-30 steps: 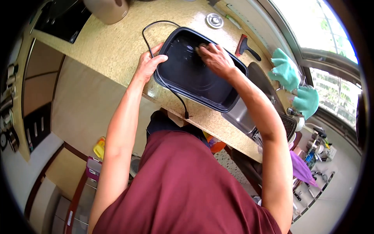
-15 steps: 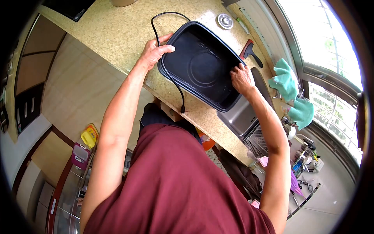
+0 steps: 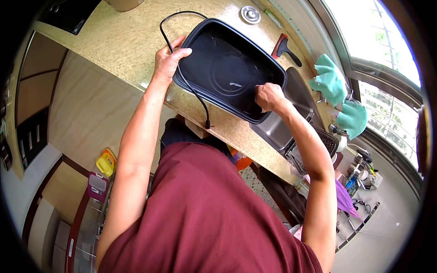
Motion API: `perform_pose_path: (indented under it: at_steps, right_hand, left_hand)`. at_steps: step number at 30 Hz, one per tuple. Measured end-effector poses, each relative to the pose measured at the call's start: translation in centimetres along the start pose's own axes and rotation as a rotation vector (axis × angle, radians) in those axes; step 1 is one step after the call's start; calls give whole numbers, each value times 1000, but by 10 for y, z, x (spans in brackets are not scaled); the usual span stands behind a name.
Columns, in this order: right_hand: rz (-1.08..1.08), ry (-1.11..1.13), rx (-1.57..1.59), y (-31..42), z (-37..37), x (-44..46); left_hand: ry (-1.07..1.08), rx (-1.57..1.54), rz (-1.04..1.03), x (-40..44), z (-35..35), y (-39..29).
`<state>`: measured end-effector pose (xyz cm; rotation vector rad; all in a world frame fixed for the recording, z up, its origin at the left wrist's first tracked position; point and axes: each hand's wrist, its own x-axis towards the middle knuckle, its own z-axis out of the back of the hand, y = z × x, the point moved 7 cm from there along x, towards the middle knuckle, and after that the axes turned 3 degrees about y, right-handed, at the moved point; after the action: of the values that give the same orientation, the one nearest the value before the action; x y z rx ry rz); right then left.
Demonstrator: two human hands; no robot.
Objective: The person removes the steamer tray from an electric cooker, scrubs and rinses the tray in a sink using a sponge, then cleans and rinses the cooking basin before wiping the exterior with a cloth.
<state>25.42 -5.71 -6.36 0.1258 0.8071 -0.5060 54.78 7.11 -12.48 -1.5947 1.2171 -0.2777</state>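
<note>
- Cooking pan (image 3: 223,50): over countertop (image 3: 107,43), right end overlapping the sink (image 3: 273,132) in my view.
- My left hand (image 3: 166,63): on the pan's left rim.
- My right hand (image 3: 271,96): inside its right end.
- Power cord (image 3: 162,28): looped left, plug (image 3: 207,123) at countertop's front edge.
- Squeegee (image 3: 282,47): behind pan, right of sink strainer (image 3: 251,14).
- Cloths (image 3: 329,81): beyond sink, before window (image 3: 387,41).

Pan (image 3: 218,59) is black with concentric rings; cord (image 3: 207,123) black. Counter (image 3: 123,50) speckled beige. Shirt (image 3: 214,195) maroon. Cloths (image 3: 330,82) mint. Squeegee (image 3: 283,47) red/black.
</note>
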Motion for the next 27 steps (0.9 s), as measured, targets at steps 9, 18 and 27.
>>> perform_pose_path:
  at_steps: [9, 18, 27]
  right_hand:
    - [158, 101, 192, 36, -38, -7]
    - [33, -88, 797, 82, 20, 23]
    - [349, -510, 768, 127, 57, 39]
  left_hand:
    - [-28, -13, -31, -1, -1, -3]
    - [-31, -19, -32, 2, 1, -1]
    - [1, -99, 41, -3, -3, -1]
